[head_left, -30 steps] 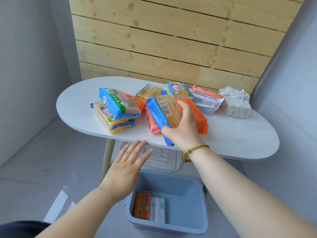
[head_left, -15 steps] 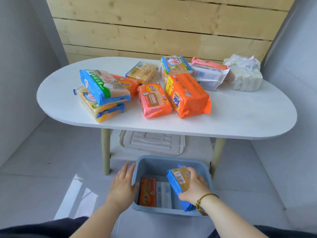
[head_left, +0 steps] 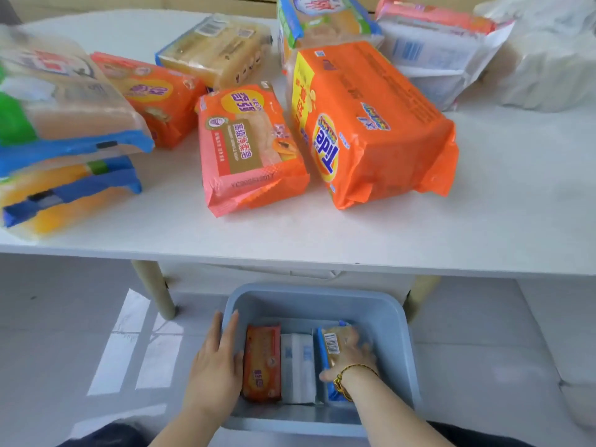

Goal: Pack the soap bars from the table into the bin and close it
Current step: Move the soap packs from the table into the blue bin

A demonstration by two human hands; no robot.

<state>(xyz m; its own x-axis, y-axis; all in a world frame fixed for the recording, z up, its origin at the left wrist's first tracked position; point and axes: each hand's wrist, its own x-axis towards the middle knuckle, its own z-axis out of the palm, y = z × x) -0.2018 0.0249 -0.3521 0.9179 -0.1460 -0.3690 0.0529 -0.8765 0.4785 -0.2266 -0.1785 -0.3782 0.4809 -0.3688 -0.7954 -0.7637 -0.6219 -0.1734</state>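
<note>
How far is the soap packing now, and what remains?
Done: an orange soap pack and a white soap pack lie in the blue bin. In hand: the right hand sets a blue-wrapped soap pack beside them, while the left hand rests on the bin's left rim. Left: the Tide pack and several others lie on the table; the bin has no lid on.

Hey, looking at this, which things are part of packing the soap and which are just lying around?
Job: bin; blue pack gripped by right hand; left hand on the bin's wall; orange pack and white pack inside; Tide pack, pink pack and the rest on the table.
Lying about: white bag, contents unclear.
</note>
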